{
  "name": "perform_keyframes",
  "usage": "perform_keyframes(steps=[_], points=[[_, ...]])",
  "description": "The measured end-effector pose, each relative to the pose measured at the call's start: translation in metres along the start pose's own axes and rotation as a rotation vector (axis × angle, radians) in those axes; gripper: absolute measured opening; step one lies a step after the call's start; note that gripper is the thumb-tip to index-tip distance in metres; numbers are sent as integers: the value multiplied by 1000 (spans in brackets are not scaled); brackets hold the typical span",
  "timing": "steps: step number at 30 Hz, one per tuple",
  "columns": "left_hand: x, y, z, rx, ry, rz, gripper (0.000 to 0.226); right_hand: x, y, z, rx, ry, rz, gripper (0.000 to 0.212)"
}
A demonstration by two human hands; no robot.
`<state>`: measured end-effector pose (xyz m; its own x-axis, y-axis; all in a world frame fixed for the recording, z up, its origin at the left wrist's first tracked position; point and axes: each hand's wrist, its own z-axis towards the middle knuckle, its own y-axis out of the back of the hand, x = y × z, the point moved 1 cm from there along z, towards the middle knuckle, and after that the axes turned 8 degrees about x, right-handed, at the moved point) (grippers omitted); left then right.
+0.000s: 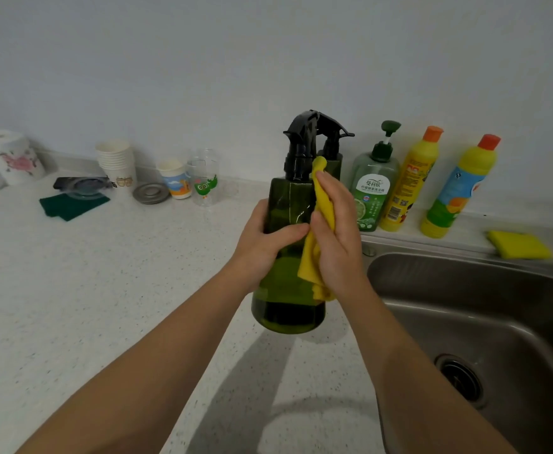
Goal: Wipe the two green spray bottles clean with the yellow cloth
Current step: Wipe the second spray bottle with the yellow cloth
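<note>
The left hand (262, 239) is gripping a dark green spray bottle (285, 257) around its middle, fingers wrapped behind the body and the thumb lying across the front. The bottle is being held upright and clear of the speckled counter (105, 290), its base hanging below the left palm. The right hand (335, 237) is pressing the yellow cloth (314, 250) flat against the bottle's right flank, fingers extended and closed together over the fabric, fingertips reaching toward the bottle's shoulder. The cloth is sitting between the right palm and the bottle wall, one corner sticking up past the fingertips beside the black trigger head (301, 139), the loose end hanging below the heel of the hand.

The second green spray bottle (332, 158) is standing just beyond the right fingertips, largely hidden behind the held bottle; only its black sprayer and upper body are showing. Further right of it, a green pump bottle (375, 188) and two yellow bottles (406, 181) are lining the wall. The steel sink (481, 306) is lying below and right of the right wrist
</note>
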<state>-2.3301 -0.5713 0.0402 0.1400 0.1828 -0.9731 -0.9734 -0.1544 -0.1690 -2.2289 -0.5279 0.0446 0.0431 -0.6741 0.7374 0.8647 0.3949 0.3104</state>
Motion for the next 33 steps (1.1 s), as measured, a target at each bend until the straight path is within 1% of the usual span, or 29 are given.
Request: perform_keyframes(steps=[2, 6, 9, 12, 14, 15, 17, 19, 20, 24, 28, 33], points=[[1, 3, 0, -69, -12, -22, 29, -7, -6, -14, 57, -7, -22, 40], [2, 10, 4, -193, -39, -4, 30, -26, -22, -56, 127, -91, -82, 44], [3, 12, 9, -252, -49, 10, 33, -34, -33, -79, 159, -131, -232, 42], [9, 9, 10, -269, -31, 25, 38, -33, -40, -77, 124, -54, -408, 41], [14, 4, 8, -232, -2, 69, 44, -33, -41, -68, 83, -50, -465, 40], [16, 2, 7, -205, 14, 79, 44, -34, -41, -65, 64, -82, -442, 42], [20, -2, 6, -144, 54, 74, 37, -36, -39, -60, 27, -154, -333, 49], [24, -2, 6, -90, 100, 64, 28, -37, -37, -58, -9, -203, -228, 46], [27, -1, 5, -68, 117, 67, 28, -37, -35, -56, -25, -221, -187, 47], [34, 1, 3, -2, 131, 117, 40, -36, -22, -41, -78, -240, -88, 48], [42, 4, 1, 35, 123, 169, 42, -36, -12, -25, -77, -255, -55, 52], [50, -1, 1, 67, 78, 191, 42, -34, 0, -11, -11, -192, -108, 40]])
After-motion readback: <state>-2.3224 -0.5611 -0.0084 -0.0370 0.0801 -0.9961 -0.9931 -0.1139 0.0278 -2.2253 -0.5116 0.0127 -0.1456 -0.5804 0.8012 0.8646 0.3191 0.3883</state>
